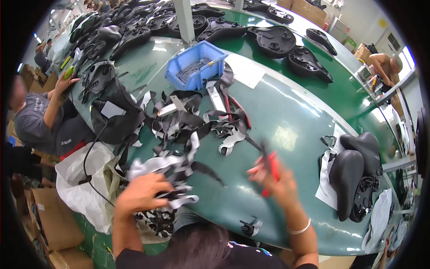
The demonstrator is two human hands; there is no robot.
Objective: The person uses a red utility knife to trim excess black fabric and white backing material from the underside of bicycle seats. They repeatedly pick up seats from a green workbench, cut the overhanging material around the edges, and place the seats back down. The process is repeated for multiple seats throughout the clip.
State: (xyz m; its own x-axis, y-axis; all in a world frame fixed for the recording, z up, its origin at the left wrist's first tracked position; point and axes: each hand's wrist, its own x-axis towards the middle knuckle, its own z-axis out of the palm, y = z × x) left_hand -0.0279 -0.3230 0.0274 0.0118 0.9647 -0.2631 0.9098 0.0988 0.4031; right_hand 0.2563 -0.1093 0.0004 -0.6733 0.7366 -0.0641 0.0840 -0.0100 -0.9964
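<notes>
My left hand (145, 192) is at the table's near edge, fingers curled around a bunch of black and pale grey fabric strips (181, 197). To the right, my right hand (281, 184) is raised over the green table, blurred by motion. It grips a red-handled tool (273, 166) with a dark tip, seemingly scissors; the blur hides its exact shape. Beyond my left hand lies a tangled heap of similar strips (179, 123). Another red-handled tool (240, 112) rests at the right of that heap.
A blue bin (197, 67) with dark pieces stands behind the heap. Black bicycle saddles (349, 179) lie at the right; more saddle parts (272, 41) cover the far side. A white sack (87, 179) hangs at the left edge. A co-worker (40, 116) sits at the left.
</notes>
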